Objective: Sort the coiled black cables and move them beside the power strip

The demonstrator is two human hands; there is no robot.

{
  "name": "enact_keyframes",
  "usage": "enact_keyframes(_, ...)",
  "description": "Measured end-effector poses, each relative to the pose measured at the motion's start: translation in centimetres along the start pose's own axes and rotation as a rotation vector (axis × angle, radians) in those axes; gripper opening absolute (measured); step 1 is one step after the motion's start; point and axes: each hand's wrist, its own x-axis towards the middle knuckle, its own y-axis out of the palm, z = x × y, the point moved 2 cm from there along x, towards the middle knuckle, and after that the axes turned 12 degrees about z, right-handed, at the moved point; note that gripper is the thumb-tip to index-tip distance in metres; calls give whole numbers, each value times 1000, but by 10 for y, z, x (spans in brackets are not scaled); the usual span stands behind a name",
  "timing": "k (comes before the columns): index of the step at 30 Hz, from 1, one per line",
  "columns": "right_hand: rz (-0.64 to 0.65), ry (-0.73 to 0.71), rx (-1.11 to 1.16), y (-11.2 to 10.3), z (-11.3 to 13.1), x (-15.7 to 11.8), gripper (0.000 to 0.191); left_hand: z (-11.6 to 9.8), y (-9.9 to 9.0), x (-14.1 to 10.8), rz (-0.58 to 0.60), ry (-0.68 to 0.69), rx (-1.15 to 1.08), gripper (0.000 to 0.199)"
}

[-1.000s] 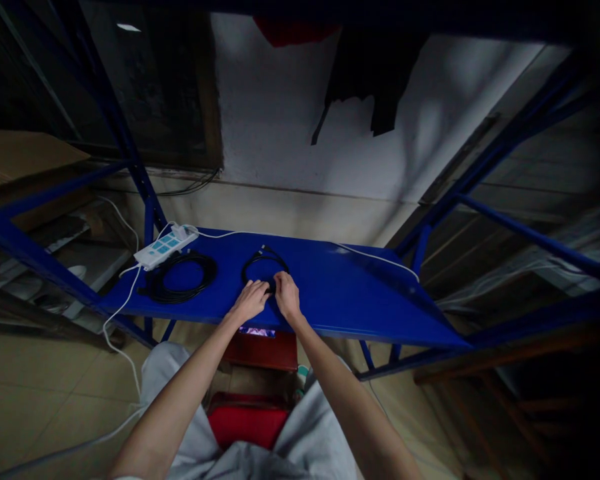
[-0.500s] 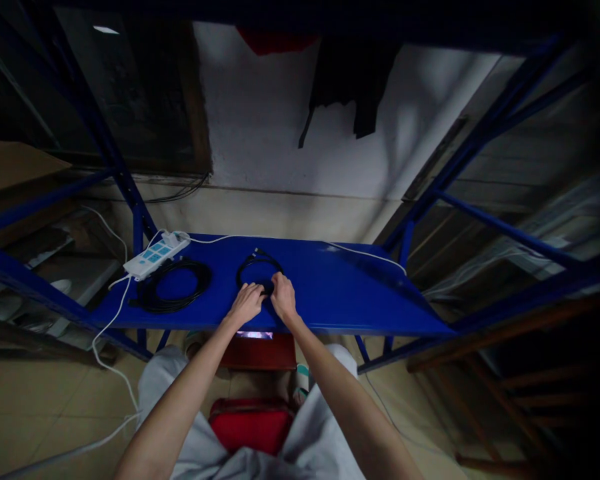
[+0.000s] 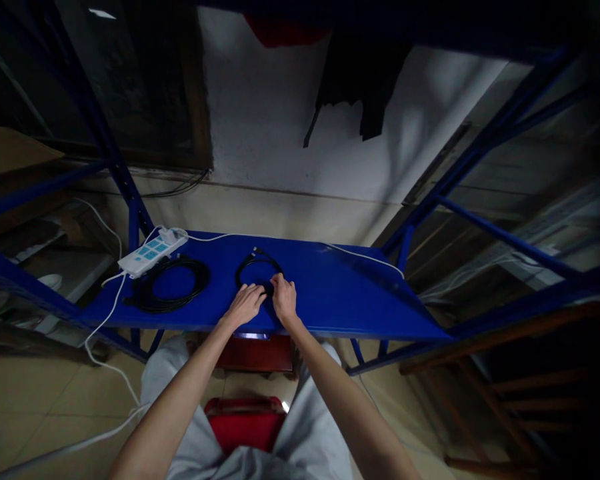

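A short black cable (image 3: 240, 268) lies in a loop on the blue shelf board (image 3: 340, 293), its two plug ends pointing to the far side. My left hand (image 3: 249, 301) rests at the near left of the loop, its fingers curled down on the cable. At the near right, my right hand (image 3: 283, 295) has fingers and thumb pinched on the same cable. Between the two hands a dark part of the cable shows, its detail too small to make out. To the left lies a larger coil of black cable (image 3: 197, 288), which neither hand touches.
A white power strip (image 3: 150, 253) with blue sockets sits at the board's left end, with a white cord (image 3: 111, 319) hanging over the edge. Another white cord (image 3: 363, 255) runs along the back. Blue rack posts (image 3: 405, 247) rise at both sides. Below is a red stool (image 3: 247, 427).
Both hands stay on the looped cable with hardly any movement. The camera view has shifted slightly, and my legs below have moved a little.
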Motion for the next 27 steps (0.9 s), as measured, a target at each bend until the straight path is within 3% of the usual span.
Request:
enact_keyframes(4,-5,-2,49,3,-3,2,25,-3,0,-2,-10,14,81,30)
enact_keyframes(13,140,-68,711,3,-19,2,36,-5,-3,-7,-40,28,162,26)
enact_keyframes(22,182,-142,723,-5,-12,-12,38,-14,-2,-14,-121,-44,252,25)
enact_keyframes(27,133,-103,749,-4,-16,-10,33,-16,-3,-14,-79,-10,227,30)
